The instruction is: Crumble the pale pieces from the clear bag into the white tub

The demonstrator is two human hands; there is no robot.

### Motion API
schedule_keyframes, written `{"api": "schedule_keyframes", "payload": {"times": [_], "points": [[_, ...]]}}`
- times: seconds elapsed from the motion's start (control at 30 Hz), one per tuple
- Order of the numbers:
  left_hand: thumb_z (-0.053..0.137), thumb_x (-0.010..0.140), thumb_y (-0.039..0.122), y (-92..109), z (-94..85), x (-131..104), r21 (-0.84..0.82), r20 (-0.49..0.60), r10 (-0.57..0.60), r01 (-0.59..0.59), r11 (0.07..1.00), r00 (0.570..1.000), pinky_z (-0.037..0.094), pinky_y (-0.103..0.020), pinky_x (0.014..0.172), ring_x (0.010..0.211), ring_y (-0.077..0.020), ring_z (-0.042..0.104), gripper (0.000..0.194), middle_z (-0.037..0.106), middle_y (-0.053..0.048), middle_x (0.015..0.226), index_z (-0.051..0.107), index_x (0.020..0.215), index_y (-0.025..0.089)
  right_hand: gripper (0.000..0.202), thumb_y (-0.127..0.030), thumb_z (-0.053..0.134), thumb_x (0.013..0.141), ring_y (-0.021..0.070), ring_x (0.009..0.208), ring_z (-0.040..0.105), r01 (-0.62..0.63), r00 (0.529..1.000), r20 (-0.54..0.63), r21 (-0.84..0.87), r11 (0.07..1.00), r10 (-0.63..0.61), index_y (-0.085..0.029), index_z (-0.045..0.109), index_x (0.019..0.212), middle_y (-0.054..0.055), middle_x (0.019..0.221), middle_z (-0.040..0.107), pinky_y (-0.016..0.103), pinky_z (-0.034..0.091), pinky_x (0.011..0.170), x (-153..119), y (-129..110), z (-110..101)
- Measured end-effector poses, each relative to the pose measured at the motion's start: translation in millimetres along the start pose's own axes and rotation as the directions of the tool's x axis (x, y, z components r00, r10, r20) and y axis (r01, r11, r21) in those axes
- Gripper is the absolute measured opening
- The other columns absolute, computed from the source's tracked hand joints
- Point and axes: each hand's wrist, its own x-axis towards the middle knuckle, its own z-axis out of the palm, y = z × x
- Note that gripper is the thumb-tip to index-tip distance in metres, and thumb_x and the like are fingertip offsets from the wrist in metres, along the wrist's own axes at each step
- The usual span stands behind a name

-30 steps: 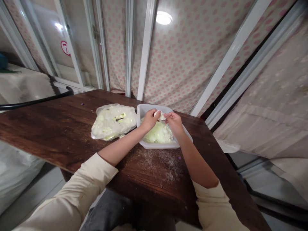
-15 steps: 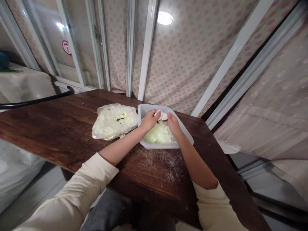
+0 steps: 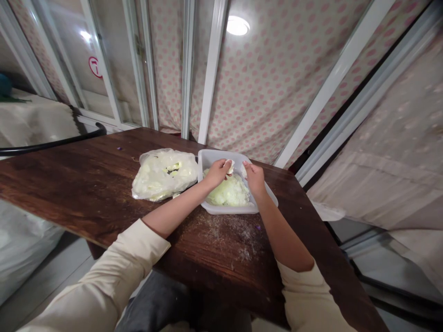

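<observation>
My left hand (image 3: 217,173) is closed on a small white ruffled piece (image 3: 230,166) above the tub. To its right, my right hand (image 3: 254,179) pinches another white piece (image 3: 244,172), mostly hidden by the fingers. A gap separates the two hands. Under them stands a translucent white plastic tub (image 3: 228,210), partly filled with a heap of fluffy white and pale green pieces (image 3: 230,191). I cannot make out what material the pieces are.
Left of the tub, a clear plastic bag (image 3: 162,177) of pale yellow-white pieces lies on the dark wooden table (image 3: 86,184). Fine white bits (image 3: 238,240) are scattered in front of the tub. Framed panels with a dotted curtain (image 3: 263,92) rise behind the table.
The white ruffled piece that stretched between both hands is now in two parts, one in each hand. My right hand has moved slightly right, away from the left, and turned.
</observation>
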Motion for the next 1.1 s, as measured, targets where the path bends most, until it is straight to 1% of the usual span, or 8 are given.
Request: {"api": "schedule_keyframes", "payload": {"times": [0.2,0.37,0.53,0.6,0.67,0.77,0.93,1.1], "points": [[0.043,0.087,0.031,0,-0.1,0,0.037,0.001,0.013,-0.013,0.999,1.0,0.038,-0.018,0.042,0.051,-0.0088,0.053,0.028,0.05,0.0,0.057,0.048,0.064,0.015,0.046,-0.055,0.053,0.074,0.0079,0.046,0.032,-0.085,0.996,-0.032,0.027,0.996,0.085,-0.02,0.033,0.052,-0.006,0.046,0.027,0.024,0.034,0.046,1,1,1],[0.043,0.086,0.032,-1,-0.3,0,0.054,0.005,0.026,-0.026,0.998,1.0,0.036,-0.018,0.043,0.049,-0.0084,0.052,0.029,0.049,0.001,0.054,0.047,0.064,0.015,0.028,-0.046,0.057,0.07,0.0099,0.053,0.046,-0.105,0.991,0.103,0.168,0.98,0.088,-0.019,0.047,0.068,-0.004,0.058,0.049,0.023,0.039,0.05,2,3,7],[0.042,0.086,0.034,-2,-0.4,1,0.061,0.003,0.009,-0.01,0.998,1.0,0.036,-0.018,0.043,0.052,-0.0089,0.053,0.028,0.048,0.001,0.057,0.046,0.065,0.016,0.027,-0.041,0.063,0.065,0.0082,0.043,0.036,-0.15,0.988,0.061,0.117,0.982,0.144,-0.02,0.048,0.071,-0.007,0.048,0.042,0.022,0.03,0.045,1,0,5],[0.041,0.086,0.036,-1,-0.9,-1,0.065,0.012,0.007,-0.008,0.998,1.0,0.036,-0.018,0.044,0.05,-0.0086,0.052,0.029,0.046,0.002,0.056,0.045,0.065,0.016,0.027,-0.045,0.059,0.07,0.0092,0.043,0.036,-0.112,0.994,0.003,0.015,0.994,0.112,-0.019,0.053,0.074,-0.007,0.046,0.04,0.024,0.031,0.047,0,-2,4],[0.04,0.086,0.038,1,-1.3,-2,0.077,0.027,0.011,-0.013,0.997,1.0,0.036,-0.019,0.044,0.049,-0.0084,0.05,0.031,0.044,0.003,0.054,0.044,0.064,0.016,0.032,-0.05,0.048,0.079,0.0115,0.051,0.044,-0.031,1.0,-0.007,-0.037,0.999,0.03,-0.019,0.056,0.078,-0.003,0.054,0.049,0.026,0.036,0.055,-2,-4,4],[0.039,0.085,0.041,2,-1.6,-4,0.095,0.073,0.046,-0.053,0.994,0.996,0.035,-0.02,0.044,0.047,-0.0075,0.046,0.034,0.042,0.003,0.053,0.045,0.063,0.016,0.04,-0.052,0.038,0.084,0.0145,0.07,0.053,0.066,0.994,0.088,0.037,0.997,-0.069,-0.018,0.057,0.076,0.003,0.073,0.058,0.028,0.04,0.069,-3,-10,6],[0.04,0.084,0.044,0,-0.9,-4,0.095,0.137,0.053,-0.066,0.993,0.989,0.035,-0.02,0.046,0.047,-0.0074,0.045,0.036,0.04,0.004,0.053,0.048,0.065,0.015,0.032,-0.049,0.051,0.08,0.0117,0.062,0.046,0.118,0.972,0.19,0.103,0.988,-0.136,-0.019,0.052,0.069,-0.001,0.064,0.049,0.025,0.037,0.063,-4,-15,8],[0.036,0.086,0.045,4,0.8,-6,-0.037,0.181,0.056,-0.05,0.998,0.982,0.035,-0.02,0.045,0.045,-0.0068,0.043,0.037,0.044,0.003,0.053,0.047,0.068,0.015,0.036,-0.05,0.04,0.084,0.0107,0.054,0.041,0.023,0.994,0.101,0.106,0.994,-0.034,-0.019,0.046,0.066,-0.003,0.058,0.043,0.024,0.033,0.054,-1,-6,4]]}}
